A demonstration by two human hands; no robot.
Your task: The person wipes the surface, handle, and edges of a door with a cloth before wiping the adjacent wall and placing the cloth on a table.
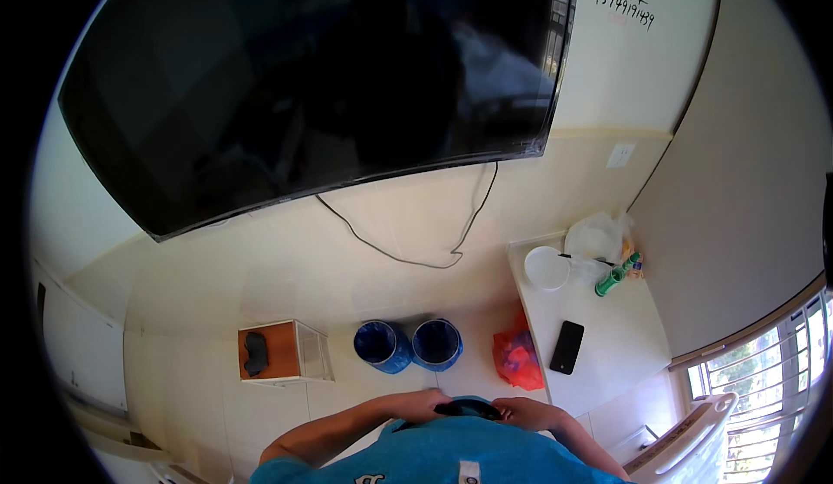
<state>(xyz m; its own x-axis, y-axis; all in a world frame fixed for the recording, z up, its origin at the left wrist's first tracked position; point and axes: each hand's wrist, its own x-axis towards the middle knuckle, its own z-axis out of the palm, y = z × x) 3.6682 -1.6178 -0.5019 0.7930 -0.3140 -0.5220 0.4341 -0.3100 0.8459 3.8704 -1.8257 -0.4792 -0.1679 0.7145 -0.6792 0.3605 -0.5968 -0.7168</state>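
Note:
Both my hands are at the front of my blue shirt, low in the head view. My left hand point(423, 406) has its fingers curled at the left end of a black item point(472, 409), perhaps a strap or pouch, at my waist. At its other end my right hand point(524, 412) is closed, with the fingertips partly hidden. The black item lies against the shirt point(449, 445) between the two hands. Just beyond them on the floor stand two bins with blue liners point(375, 344) and a red plastic bag point(517, 357).
A large dark television point(312, 80) hangs on the wall with a loose cable point(390, 257). At right, a white table point(612, 354) bears a black phone point(567, 347), a white bowl point(546, 268) and a green bottle point(613, 280). A small wooden-topped stand point(280, 354) is at left.

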